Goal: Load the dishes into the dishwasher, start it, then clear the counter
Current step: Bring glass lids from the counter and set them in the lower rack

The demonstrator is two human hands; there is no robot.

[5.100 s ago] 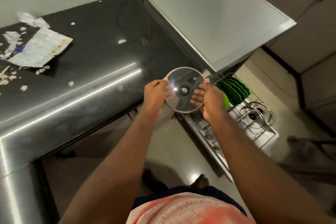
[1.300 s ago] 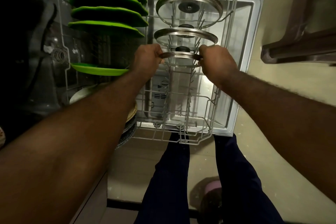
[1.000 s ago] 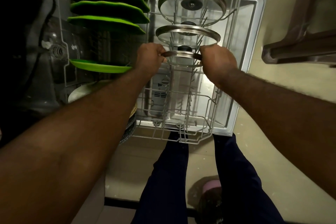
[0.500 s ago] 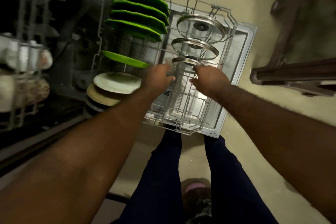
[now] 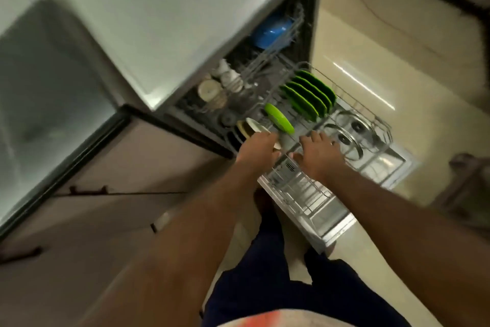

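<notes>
Our hands have drawn back from the lids (image 5: 347, 142): our right hand (image 5: 316, 157) hovers over the rack (image 5: 305, 191) with fingers spread, while our left hand (image 5: 258, 147) is too blurred to tell. Just beyond, two lids stand upright in the rack beside the green plates (image 5: 309, 96).

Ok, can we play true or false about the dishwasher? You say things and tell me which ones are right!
1. The green plates stand on edge in the bottom rack. True.
2. The blue bowl sits in the bottom rack. False: it is in the top rack, further inside.
3. The dishwasher door is shut. False: it lies open, with the bottom rack pulled out over it.
4. Glass lids with metal rims stand in the bottom rack. True.
5. The right hand holds a green plate. False: its fingers are spread and grip no plate.
</notes>
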